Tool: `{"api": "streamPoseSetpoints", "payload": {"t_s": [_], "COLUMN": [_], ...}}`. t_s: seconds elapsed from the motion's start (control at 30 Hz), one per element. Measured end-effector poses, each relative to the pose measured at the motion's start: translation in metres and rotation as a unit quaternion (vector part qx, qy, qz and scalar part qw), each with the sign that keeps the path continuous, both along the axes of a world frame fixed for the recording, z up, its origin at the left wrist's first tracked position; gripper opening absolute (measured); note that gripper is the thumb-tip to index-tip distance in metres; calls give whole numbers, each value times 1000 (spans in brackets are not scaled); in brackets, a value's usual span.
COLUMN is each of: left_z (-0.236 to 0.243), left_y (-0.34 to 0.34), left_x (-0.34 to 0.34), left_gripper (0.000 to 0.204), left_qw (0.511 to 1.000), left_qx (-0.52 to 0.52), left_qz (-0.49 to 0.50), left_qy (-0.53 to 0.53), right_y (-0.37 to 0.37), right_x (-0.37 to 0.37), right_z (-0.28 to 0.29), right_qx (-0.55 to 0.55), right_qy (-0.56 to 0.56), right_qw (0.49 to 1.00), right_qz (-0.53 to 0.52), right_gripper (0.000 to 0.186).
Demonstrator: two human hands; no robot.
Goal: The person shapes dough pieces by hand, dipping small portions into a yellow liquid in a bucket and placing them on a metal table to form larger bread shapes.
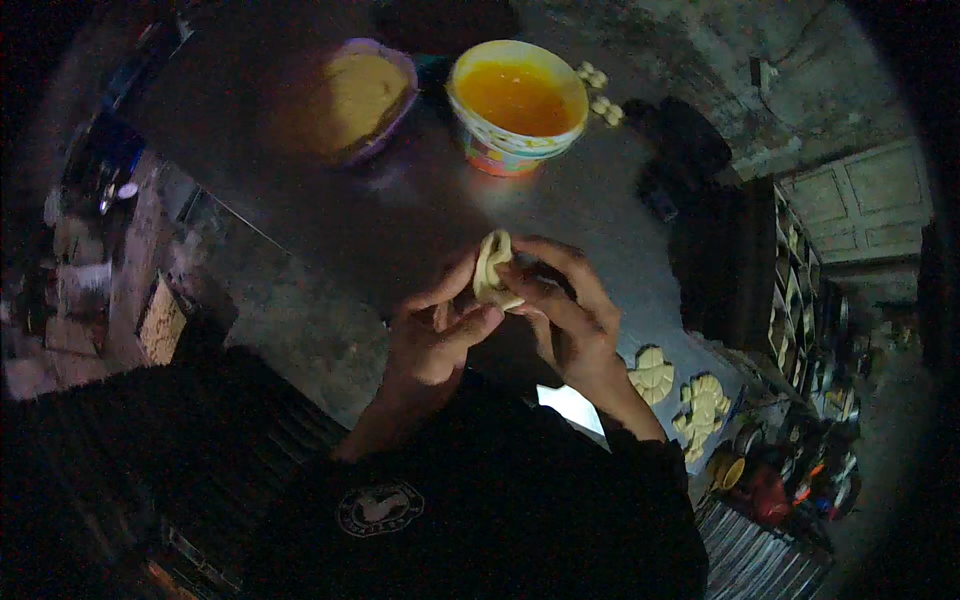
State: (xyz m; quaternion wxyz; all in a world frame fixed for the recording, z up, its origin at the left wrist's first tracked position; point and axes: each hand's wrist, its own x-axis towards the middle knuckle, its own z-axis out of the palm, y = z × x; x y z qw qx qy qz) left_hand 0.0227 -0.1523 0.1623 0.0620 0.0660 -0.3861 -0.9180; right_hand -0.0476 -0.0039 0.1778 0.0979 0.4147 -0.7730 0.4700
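Note:
A pale, folded piece of dough (489,268) is held up between my two hands over the dark table. My left hand (432,335) pinches it from the left, thumb along its lower edge. From the right, my right hand (578,310) grips the same piece, its fingers curled against the dough's side. Some fingertips are hidden behind the dough. Beyond my hands stands a white bucket (500,160) with orange contents (515,98). Left of it is a purple-rimmed bowl (411,92) holding a tan mass (362,92), perhaps dough or flour.
Dough pieces lie in two clusters at the table's right, one (652,375) beside my right wrist, another (703,410) farther right. Small pale pieces (605,110) sit beyond the bucket. A bright white rectangle (572,408) shows below my right hand. Dark shelves (790,270) stand at right.

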Motion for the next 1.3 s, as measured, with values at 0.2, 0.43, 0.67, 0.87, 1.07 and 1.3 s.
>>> {"api": "streamPoseSetpoints", "payload": {"t_s": [0.2,0.43,0.67,0.87,1.07,1.3], "left_z": [-11,10,35,17,13,3], "left_y": [80,109,116,90,56,12], "left_x": [13,17,23,-6,-17,-66], "left_gripper": [24,13,12,17,27,45], "left_qw": [1000,984,955,921,973,953], "left_qx": [13,-142,-285,-271,-137,28], "left_qz": [-19,-110,-82,-135,-127,-292], "left_qy": [7,5,31,246,139,71], "right_y": [87,139,152,130,83,34], "right_x": [33,56,56,48,21,-13], "right_z": [9,36,41,62,65,63], "right_qx": [-72,24,-31,-83,-16,124], "right_qy": [-22,91,-33,-128,-32,2], "right_qw": [997,996,999,987,999,986], "right_qz": [-24,5,-11,-50,22,-114], "right_gripper": [19,26,19,19,52,48]}}
